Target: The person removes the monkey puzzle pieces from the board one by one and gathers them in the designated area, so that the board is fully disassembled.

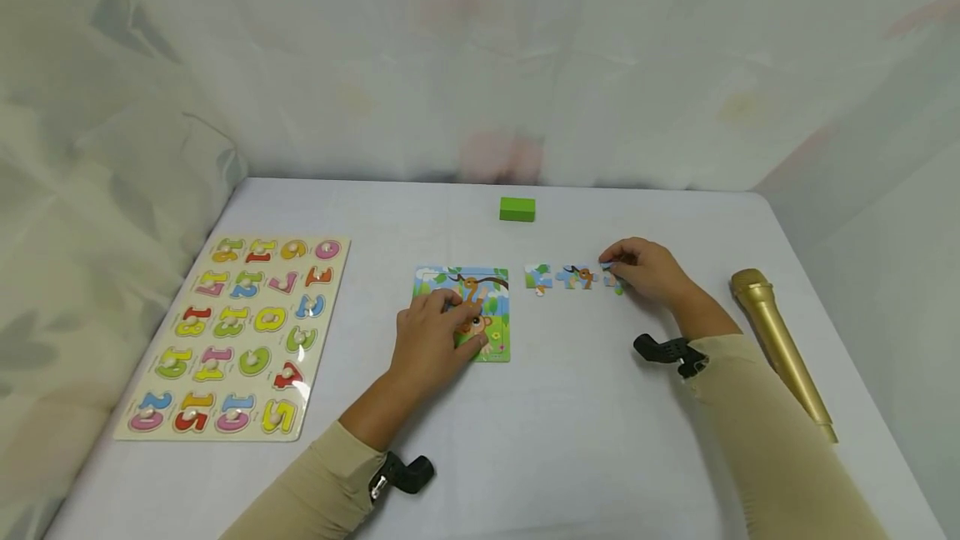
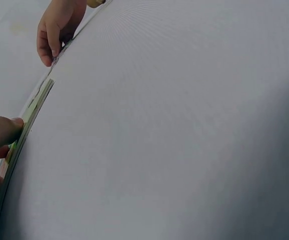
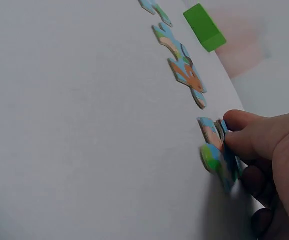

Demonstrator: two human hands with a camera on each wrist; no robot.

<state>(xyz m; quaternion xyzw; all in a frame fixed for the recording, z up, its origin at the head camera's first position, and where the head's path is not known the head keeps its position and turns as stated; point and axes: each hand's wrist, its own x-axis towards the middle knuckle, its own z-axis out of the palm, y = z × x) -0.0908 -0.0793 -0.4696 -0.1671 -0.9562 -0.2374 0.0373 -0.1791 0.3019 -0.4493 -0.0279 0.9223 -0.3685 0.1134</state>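
Observation:
A picture puzzle with a cartoon animal scene lies flat in its tray near the middle of the table. My left hand rests over its left part, fingers spread across the picture; from the left wrist, the thumb touches near the board's edge. To the right of the puzzle are two loose jigsaw pieces, one mostly blue and green and one with a brown figure. At the row's right end, my right hand pinches another puzzle piece between thumb and forefinger, partly covering it.
On the left lies a number peg board with colourful knobbed digits. A green block sits behind the puzzle, towards the back edge. Beyond my right forearm, a gold microphone lies at a slant. Patterned cloth hangs behind the table.

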